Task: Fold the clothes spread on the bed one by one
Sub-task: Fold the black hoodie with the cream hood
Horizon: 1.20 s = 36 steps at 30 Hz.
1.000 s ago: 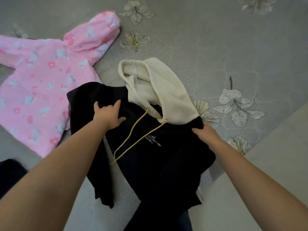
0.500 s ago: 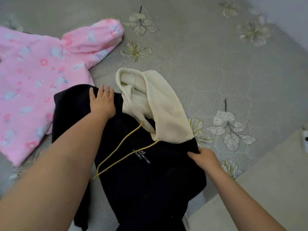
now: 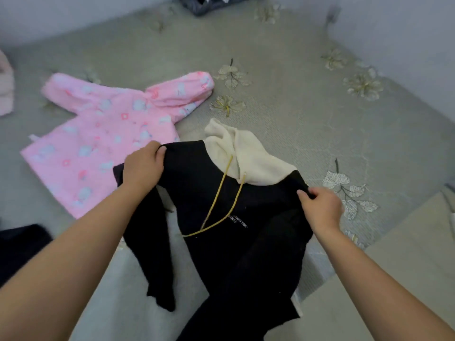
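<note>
A black hoodie (image 3: 246, 242) with a cream hood (image 3: 248, 156) and yellow drawstrings lies front up at the near edge of the grey bed (image 3: 307, 107). Its lower part hangs over the edge. My left hand (image 3: 144, 166) is shut on the hoodie's left shoulder. My right hand (image 3: 322, 207) pinches the right shoulder. One black sleeve droops below my left forearm. A pink patterned jacket (image 3: 98, 143) lies spread flat to the left, its hem just beside the black hoodie.
A dark garment (image 3: 19, 247) lies at the left edge near me. A pale pink item (image 3: 5, 89) sits far left. A dark bundle (image 3: 209, 6) rests at the head of the bed by the wall. The floor (image 3: 406, 254) shows at right.
Both hands went from lying flat on the hoodie to gripping its shoulders. The view has tilted up, showing more of the bed and the wall.
</note>
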### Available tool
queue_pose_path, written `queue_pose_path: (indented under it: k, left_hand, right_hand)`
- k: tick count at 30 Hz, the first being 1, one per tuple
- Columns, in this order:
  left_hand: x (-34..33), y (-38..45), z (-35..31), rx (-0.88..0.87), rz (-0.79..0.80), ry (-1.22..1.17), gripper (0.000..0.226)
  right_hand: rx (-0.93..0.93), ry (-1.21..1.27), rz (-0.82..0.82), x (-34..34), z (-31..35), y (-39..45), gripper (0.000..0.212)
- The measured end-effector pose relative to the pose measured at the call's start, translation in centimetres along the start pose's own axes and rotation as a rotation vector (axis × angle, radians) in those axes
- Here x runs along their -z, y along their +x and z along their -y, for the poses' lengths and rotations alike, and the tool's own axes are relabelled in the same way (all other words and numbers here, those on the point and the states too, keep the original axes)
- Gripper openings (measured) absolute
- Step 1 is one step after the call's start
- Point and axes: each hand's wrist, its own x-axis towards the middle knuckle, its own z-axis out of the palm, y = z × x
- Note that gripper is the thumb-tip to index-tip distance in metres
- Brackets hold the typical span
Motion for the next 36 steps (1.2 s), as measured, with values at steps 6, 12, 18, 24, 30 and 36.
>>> queue_pose_path:
  k: [6,12,18,24,30,36]
  left_hand:
    - [15.8,-9.0,0.3,0.108,-0.216,-0.415,0.033]
    - [32.5,-21.9,3.1,0.083,-0.025,-0.416,0.023]
    - [43.2,-31.9,5.0,0.091,-0.626,-0.368,0.019]
    - [48.4,-40.1,7.1,0.152,-1.072,-0.362,0.020]
    - [48.7,-45.2,10.1,0.116,-1.151,-0.317,0.019]
    - [46.5,-46.3,18.8,0.312,-0.850,-0.155,0.022]
  right_hand:
    - [0.437,0.037,-0.189,7.5,11.1,-10.2,0.023]
    - [0.656,0.004,-0.429,17.5,18.7,-23.7,0.019]
    - [0.688,0.045,-0.556,24.4,24.3,-33.6,0.021]
    - [0.815,0.232,-0.616,26.2,25.3,-40.4,0.017]
    - [0.893,0.314,-0.497,23.0,25.6,-44.5,0.016]
    - [0.901,0.131,-0.106,15.2,28.0,-44.3,0.020]
